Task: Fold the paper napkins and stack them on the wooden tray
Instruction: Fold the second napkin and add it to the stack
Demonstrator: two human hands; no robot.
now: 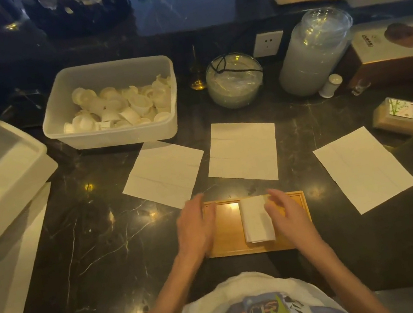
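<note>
Three unfolded napkins, one folded napkin on one wooden tray; two hands spread, gripping nothing

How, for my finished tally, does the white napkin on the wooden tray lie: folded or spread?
Folded: the white paper napkin on the rectangular wooden tray is a narrow, layered strip.

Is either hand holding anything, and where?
Nothing gripped. The left hand is open over the wooden tray; right hand, fingers relaxed, sits beside the folded napkin, at its right edge.
</note>
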